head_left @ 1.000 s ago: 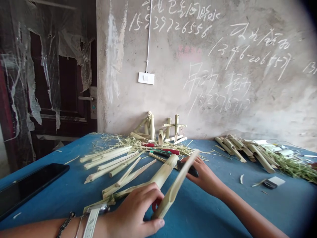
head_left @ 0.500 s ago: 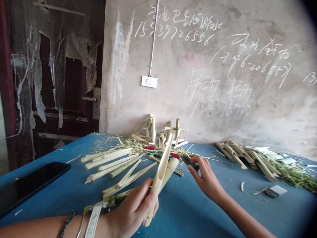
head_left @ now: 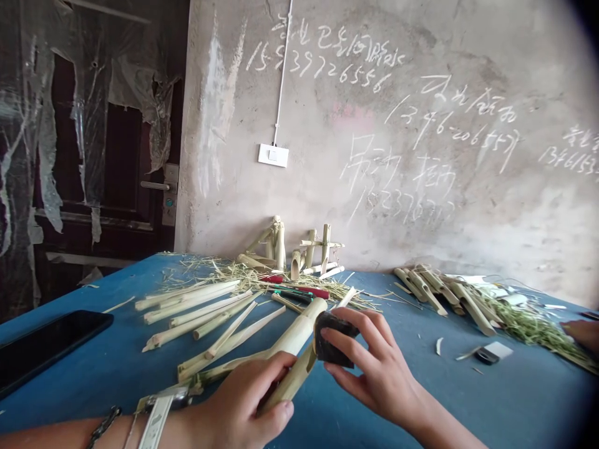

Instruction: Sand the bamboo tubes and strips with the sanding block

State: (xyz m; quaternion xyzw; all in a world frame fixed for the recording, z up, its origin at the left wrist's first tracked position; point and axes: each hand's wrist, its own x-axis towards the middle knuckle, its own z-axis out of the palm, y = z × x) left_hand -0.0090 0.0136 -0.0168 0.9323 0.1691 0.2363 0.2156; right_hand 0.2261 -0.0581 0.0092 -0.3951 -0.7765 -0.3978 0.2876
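Note:
My left hand (head_left: 246, 399) is closed around the lower end of a cut bamboo piece (head_left: 296, 377), whose slanted upper part points away from me. In my right hand (head_left: 379, 365) is a folded piece of black sandpaper (head_left: 334, 340), pinched between thumb and fingers. The sandpaper lies against the bamboo's cut edge and hides part of it; the pale tip (head_left: 347, 296) shows beyond. Just behind my left hand, a thicker bamboo tube (head_left: 299, 327) lies on the blue table (head_left: 421, 399).
Several split bamboo sticks (head_left: 201, 305) lie at the left, near a black phone (head_left: 51, 349). Shavings, red-handled tools (head_left: 311, 291) and small bamboo constructions (head_left: 276, 246) are at the back. Bamboo tubes (head_left: 472, 305) and green shavings (head_left: 533, 324) sit right, beside another person's hand (head_left: 583, 333).
My right hand has brought the sandpaper leftward onto the bamboo piece, which now tilts further right and lower. The view has turned slightly right, and another person's hand has appeared at the right edge.

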